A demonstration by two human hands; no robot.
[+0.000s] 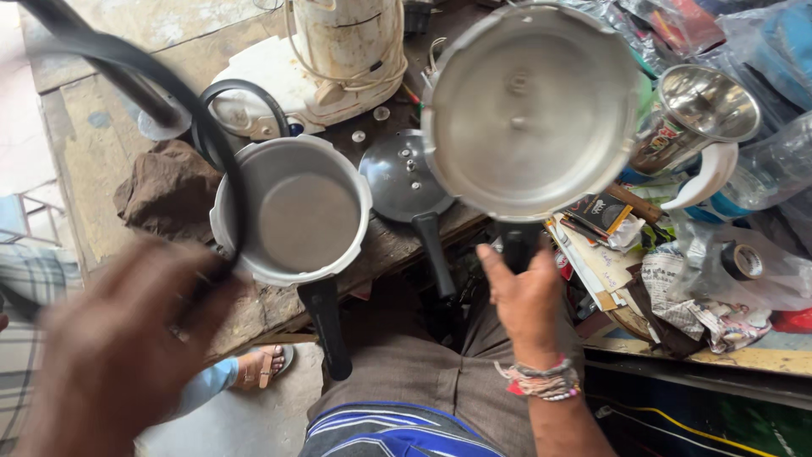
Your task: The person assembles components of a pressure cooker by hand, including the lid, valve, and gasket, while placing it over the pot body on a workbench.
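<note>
Right hand [526,298] fingers grip the pressure-cooker lid [531,110] handle; left hand [127,338] (blurred) pinches the black rubber gasket [182,93] — keep the lid level.

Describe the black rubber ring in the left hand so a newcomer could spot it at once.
Start at the worn wooden workbench and find the open pressure cooker pot on its near edge. The black rubber ring arcs over the pot's left rim, held up by the blurred left hand. Unlike the second ring lying flat behind the pot, it is lifted and larger in view.
</note>
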